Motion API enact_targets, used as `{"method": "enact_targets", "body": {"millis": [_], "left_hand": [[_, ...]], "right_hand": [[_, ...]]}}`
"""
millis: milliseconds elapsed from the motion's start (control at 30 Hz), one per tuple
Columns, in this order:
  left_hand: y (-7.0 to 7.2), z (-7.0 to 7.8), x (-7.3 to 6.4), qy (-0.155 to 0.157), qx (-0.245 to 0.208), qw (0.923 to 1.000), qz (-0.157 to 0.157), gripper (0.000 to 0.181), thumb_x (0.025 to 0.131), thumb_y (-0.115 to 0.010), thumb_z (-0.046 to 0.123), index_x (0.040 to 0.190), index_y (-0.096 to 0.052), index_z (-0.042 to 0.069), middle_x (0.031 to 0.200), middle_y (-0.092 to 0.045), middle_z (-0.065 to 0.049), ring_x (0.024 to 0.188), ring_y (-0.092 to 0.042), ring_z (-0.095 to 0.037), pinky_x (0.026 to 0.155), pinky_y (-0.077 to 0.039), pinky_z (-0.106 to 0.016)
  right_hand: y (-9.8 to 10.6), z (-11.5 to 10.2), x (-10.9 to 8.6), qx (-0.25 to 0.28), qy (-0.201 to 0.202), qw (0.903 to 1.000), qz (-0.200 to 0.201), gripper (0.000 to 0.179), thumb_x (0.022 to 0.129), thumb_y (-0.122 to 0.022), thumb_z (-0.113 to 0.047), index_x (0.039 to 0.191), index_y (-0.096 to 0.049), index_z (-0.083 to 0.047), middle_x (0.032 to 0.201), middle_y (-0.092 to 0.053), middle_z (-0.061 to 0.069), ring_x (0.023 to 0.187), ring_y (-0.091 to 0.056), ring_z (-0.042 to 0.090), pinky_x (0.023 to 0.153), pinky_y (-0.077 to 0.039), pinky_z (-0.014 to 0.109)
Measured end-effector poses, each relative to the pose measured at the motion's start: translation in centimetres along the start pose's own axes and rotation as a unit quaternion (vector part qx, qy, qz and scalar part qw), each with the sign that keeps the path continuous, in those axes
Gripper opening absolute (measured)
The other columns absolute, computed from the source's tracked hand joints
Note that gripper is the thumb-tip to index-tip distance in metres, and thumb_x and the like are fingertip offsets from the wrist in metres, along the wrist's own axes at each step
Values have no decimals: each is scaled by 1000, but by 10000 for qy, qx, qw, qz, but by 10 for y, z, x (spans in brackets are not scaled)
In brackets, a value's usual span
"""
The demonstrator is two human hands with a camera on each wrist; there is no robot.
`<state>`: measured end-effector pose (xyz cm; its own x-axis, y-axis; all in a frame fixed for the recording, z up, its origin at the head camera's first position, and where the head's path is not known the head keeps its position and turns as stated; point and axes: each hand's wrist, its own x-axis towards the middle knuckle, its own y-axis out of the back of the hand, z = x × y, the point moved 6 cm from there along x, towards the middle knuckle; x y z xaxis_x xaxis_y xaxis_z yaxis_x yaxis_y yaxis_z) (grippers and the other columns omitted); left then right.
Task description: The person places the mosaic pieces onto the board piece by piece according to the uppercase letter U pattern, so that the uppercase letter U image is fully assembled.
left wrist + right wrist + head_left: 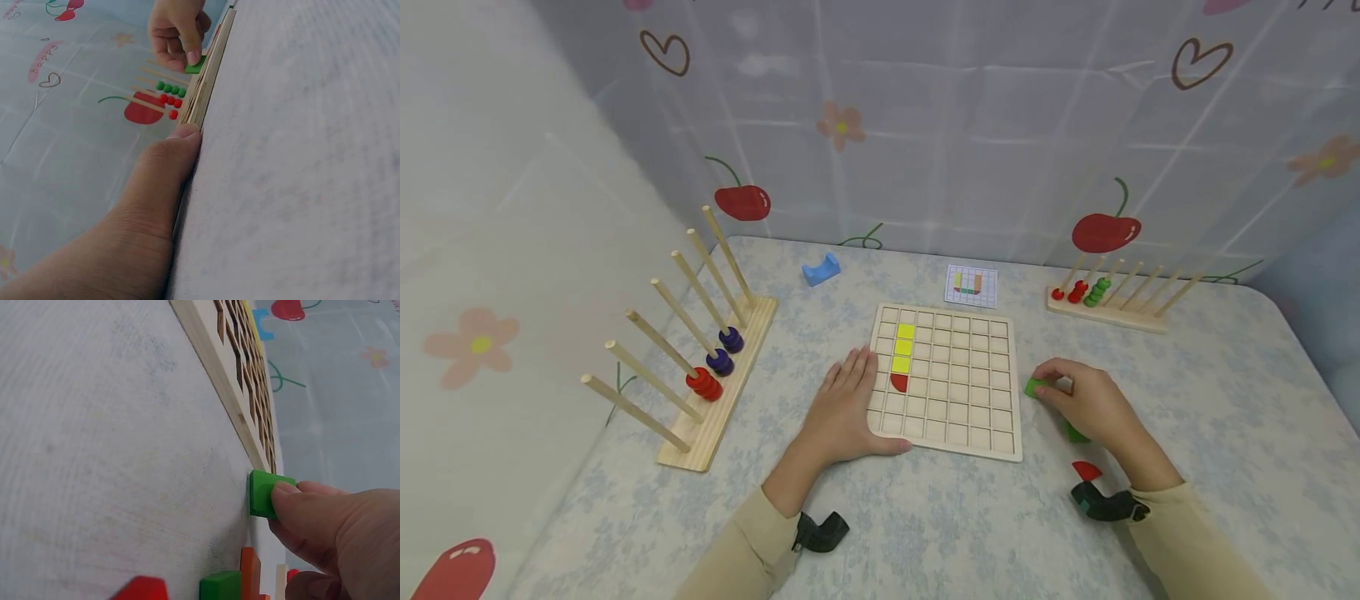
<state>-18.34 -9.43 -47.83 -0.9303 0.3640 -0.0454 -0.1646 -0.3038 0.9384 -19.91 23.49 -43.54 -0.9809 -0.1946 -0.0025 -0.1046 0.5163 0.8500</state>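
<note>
Right hand (1088, 404): thumb and fingers pinch green tile (1032, 388), just beside right edge of grid board (958, 389) | Left hand (844, 415): farther from tile, fingers straight, at near-left corner.

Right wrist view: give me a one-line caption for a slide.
The right hand pinches a green tile beside the wooden grid board.

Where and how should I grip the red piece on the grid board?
Probably take the red piece at its curved edge, from above and the head view's lower left: there the rounding leaves a small gap in the grid board.
</note>
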Motion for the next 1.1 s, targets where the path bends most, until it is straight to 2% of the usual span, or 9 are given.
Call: {"method": "enact_targets", "body": {"millis": [233, 367, 567, 800, 1100], "left_hand": [[1, 0, -1, 9, -36, 10000, -11, 140, 61, -60, 91, 160, -3, 9, 169, 0, -5, 157, 2, -20, 127, -6, -44], [2, 0, -1, 9, -25, 10000, -10, 140, 61, -60, 91, 160, -3, 9, 169, 0, -6, 157, 2, -21, 127, -6, -44], [1, 1, 0, 12, -28, 10000, -37, 140, 62, -60, 91, 160, -3, 9, 169, 1, -5, 157, 3, -21, 127, -6, -44], [1, 1, 0, 45, -17, 10000, -59, 140, 61, -59, 91, 160, -2, 10, 169, 1, -5, 157, 3, -20, 127, -5, -43], [0, 0, 0, 49, 7, 10000, -58, 140, 62, -58, 92, 160, -2, 10, 169, 1, -5, 156, 4, -19, 127, -6, -42]], "right_hand": [[4, -13, 0, 383, 165, 9986, 324, 13, 94, -70, -20, 107, -70, -17, 96, -68, 4, 63, -47, 13, 52, -42, 25], [-2, -26, 5, 660, 177, 9975, 178, 14, 94, -70, -22, 107, -70, -18, 95, -68, 3, 63, -46, 15, 51, -41, 26], [-17, -47, 15, 1019, 275, 9944, -26, 11, 93, -71, -21, 104, -70, -20, 95, -69, -1, 72, -50, 18, 60, -43, 26], [-37, -75, 27, 1343, 403, 9896, -326, 10, 94, -69, -22, 104, -70, -21, 96, -66, -1, 65, -47, 19, 57, -43, 27], [-62, -103, 39, 1612, 466, 9840, -593, 8, 93, -71, -21, 100, -71, -24, 91, -66, -5, 64, -49, 17, 60, -45, 28]]}}
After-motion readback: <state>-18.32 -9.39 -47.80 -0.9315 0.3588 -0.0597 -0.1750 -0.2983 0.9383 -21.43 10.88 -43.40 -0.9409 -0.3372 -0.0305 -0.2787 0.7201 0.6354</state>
